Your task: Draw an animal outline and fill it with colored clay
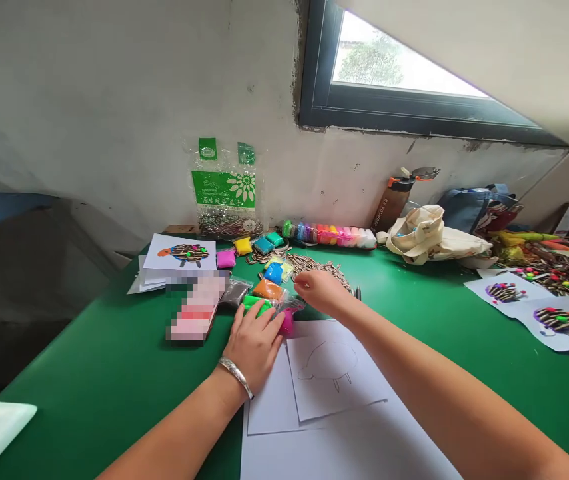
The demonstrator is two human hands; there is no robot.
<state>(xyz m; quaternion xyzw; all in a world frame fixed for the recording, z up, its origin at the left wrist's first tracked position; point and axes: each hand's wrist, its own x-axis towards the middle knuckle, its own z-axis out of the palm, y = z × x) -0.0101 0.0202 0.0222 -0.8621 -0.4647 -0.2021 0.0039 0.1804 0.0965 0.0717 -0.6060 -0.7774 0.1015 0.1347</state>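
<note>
My left hand (254,343) lies with its fingers spread, the tips resting on a green clay packet (257,305) and close to a magenta clay packet (287,323). A bracelet circles that wrist. Further ahead, my right hand (322,292) is closed, fingers curled together at the edge of a pile of sunflower seeds (314,263); what they hold, if anything, is hidden. Left of it are an orange clay packet (268,289) and a blue one (274,272). Between my forearms, a sheet with a pencilled turtle outline (334,373) lies on larger white paper (344,447).
Finished turtle pictures (179,252) are stacked at the left, more (557,323) at the right. A green-and-clear seed bag (224,190) leans on the wall. Behind stand a row of coloured clay (334,235), a brown bottle (393,203) and a cloth bag (424,233).
</note>
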